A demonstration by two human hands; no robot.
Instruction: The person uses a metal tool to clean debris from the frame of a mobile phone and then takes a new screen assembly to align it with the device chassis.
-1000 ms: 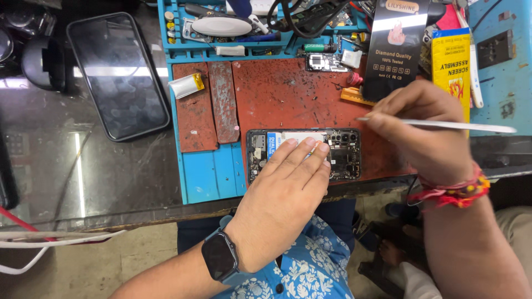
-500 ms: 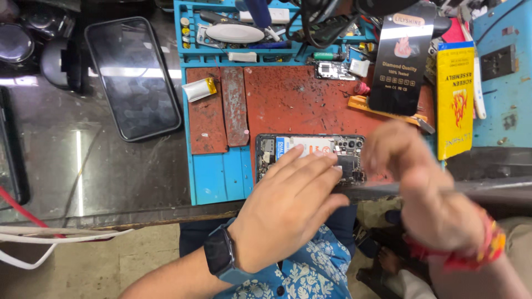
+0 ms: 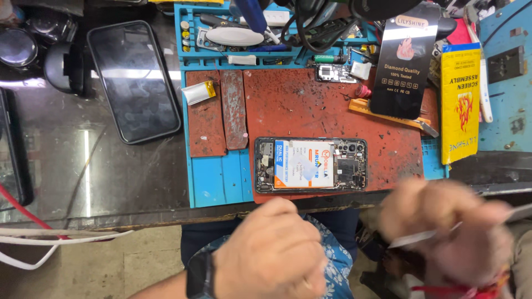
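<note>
The left hand (image 3: pixel 271 252) hung below the bench edge, fingers curled loosely and holding nothing, a dark watch (image 3: pixel 200 276) on its wrist. The right hand (image 3: pixel 449 232), blurred, was closed around a thin silvery tool (image 3: pixel 421 237) that pointed left, also off the bench and well apart from the left hand. Just above both hands lay the opened phone (image 3: pixel 310 165), flat on the red work mat (image 3: pixel 310 105), back cover off, with its white, blue and orange battery showing. Farther left on the dark table (image 3: pixel 72 166) rested a black phone (image 3: pixel 133 80), screen up. A yellow package (image 3: pixel 460 102) lay to the right.
</note>
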